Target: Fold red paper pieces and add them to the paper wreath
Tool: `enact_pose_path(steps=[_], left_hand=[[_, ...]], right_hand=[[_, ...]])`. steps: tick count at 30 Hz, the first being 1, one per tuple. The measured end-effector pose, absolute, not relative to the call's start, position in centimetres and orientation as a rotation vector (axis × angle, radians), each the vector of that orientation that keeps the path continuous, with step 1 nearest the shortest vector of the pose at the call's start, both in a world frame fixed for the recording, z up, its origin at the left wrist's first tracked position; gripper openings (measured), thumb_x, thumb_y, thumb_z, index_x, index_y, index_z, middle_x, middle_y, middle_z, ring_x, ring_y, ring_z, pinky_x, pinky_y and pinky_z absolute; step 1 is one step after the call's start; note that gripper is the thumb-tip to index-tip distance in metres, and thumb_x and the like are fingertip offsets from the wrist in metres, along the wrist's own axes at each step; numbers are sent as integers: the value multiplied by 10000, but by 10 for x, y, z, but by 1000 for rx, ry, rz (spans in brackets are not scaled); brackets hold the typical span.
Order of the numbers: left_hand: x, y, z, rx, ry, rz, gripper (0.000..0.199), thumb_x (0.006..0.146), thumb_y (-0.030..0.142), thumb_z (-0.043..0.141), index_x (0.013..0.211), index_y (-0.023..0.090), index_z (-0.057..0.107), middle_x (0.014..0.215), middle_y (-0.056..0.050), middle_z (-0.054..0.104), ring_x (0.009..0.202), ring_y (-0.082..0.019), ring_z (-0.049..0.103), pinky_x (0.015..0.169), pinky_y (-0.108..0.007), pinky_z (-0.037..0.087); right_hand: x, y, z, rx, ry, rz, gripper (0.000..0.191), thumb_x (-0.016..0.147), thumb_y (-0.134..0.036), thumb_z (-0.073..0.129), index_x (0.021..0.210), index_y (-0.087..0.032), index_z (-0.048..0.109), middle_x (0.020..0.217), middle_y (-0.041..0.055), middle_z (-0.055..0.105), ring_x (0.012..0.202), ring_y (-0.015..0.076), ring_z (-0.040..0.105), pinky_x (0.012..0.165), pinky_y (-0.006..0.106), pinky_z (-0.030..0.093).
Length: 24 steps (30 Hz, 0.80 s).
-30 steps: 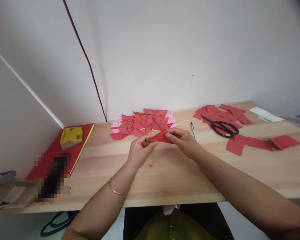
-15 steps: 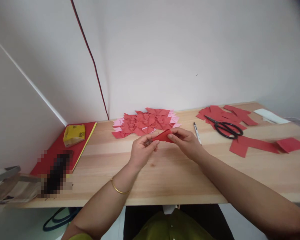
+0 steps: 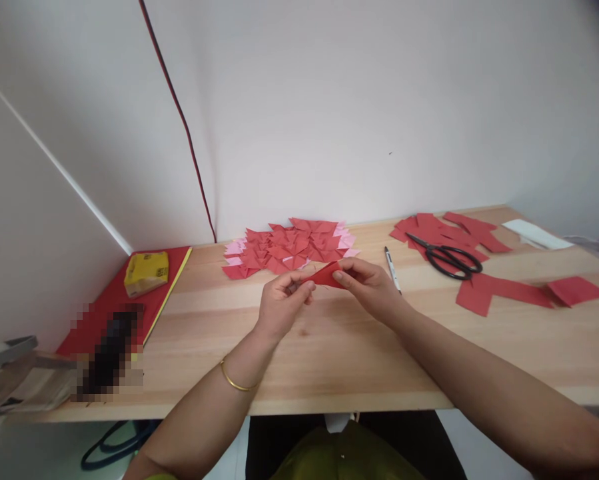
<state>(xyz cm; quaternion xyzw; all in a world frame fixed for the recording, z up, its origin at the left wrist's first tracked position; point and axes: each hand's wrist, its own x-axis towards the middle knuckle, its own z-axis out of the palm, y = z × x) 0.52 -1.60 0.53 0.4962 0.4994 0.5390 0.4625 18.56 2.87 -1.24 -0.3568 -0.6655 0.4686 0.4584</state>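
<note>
A small folded piece of red paper [image 3: 324,275] is held up between both hands, over the middle of the table. My left hand [image 3: 284,300] pinches its left end with thumb and fingers. At the other end, the thumb and fingers of my right hand [image 3: 366,283] are closed on the paper. Just beyond the hands lies a pile of folded red and pink paper pieces [image 3: 292,247], against the wall. To the right of my right hand is a pen [image 3: 392,270].
Black-handled scissors [image 3: 452,259] rest on cut red paper scraps [image 3: 429,230] at the right. A red strip [image 3: 522,291] lies nearer, white paper [image 3: 536,235] behind. At the left, a yellow packet [image 3: 148,272] sits on red sheets [image 3: 179,263], near a blurred dark object [image 3: 112,350].
Both hands keep their pinch on the red paper, which is turned slightly and shows a little more of its face. The whole view has shifted very slightly.
</note>
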Motion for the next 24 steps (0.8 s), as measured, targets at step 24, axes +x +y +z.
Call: enact_pose_path(steps=[24], left_hand=[[-5, -11, 3, 1347, 1188, 1143, 200, 673, 321, 717, 641, 136, 649, 536, 2, 590, 470, -76, 503, 484, -200, 417]], right_hand=[[193, 29, -8, -877, -1706, 1306, 274, 757, -440, 661, 745, -166, 656, 703, 9, 545, 603, 106, 475, 545, 245, 382]])
